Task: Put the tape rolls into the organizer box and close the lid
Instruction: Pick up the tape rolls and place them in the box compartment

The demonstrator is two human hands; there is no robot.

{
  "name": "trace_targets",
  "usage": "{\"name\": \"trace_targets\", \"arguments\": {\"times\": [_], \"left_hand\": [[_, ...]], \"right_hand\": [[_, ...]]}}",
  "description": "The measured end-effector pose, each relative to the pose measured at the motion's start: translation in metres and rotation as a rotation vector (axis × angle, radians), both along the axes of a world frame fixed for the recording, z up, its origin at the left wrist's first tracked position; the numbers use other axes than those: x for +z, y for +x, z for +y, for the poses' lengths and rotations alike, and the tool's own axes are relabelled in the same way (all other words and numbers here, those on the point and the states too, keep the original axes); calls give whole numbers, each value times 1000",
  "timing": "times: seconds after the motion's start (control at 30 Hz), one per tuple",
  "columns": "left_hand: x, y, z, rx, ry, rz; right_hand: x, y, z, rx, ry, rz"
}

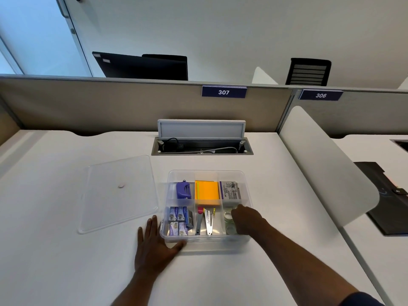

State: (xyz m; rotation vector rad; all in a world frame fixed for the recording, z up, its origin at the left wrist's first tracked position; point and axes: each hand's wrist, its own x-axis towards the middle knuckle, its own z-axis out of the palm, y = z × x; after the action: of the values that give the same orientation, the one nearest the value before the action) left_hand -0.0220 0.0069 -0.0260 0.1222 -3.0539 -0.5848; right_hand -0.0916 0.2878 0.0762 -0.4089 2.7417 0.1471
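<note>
The clear organizer box [206, 174] stands open on the white desk, split into several compartments. Clear tape rolls [228, 218] lie in its near right compartment. My right hand [245, 219] reaches into that compartment, fingers curled over the rolls; whether it grips one I cannot tell. My left hand [154, 246] lies flat on the desk with fingers spread, its thumb against the box's near left corner. The clear lid [119, 193] lies flat on the desk to the left of the box.
The box also holds a purple punch [183, 190], orange sticky notes [207, 193], a grey packet [230, 191], staple boxes [179, 220] and staple removers [207, 220]. An open cable hatch [202, 146] sits behind the box. A white divider [326, 168] rises on the right.
</note>
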Motion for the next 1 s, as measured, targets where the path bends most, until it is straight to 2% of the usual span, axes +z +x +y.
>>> {"name": "trace_targets", "arguments": {"times": [0.33,1.0], "left_hand": [[-4,-2,-1,9,-9,-3],[-3,-1,0,0,-31,0]], "right_hand": [[2,-3,-2,46,51,-60],[6,-4,-7,41,98,-62]]}}
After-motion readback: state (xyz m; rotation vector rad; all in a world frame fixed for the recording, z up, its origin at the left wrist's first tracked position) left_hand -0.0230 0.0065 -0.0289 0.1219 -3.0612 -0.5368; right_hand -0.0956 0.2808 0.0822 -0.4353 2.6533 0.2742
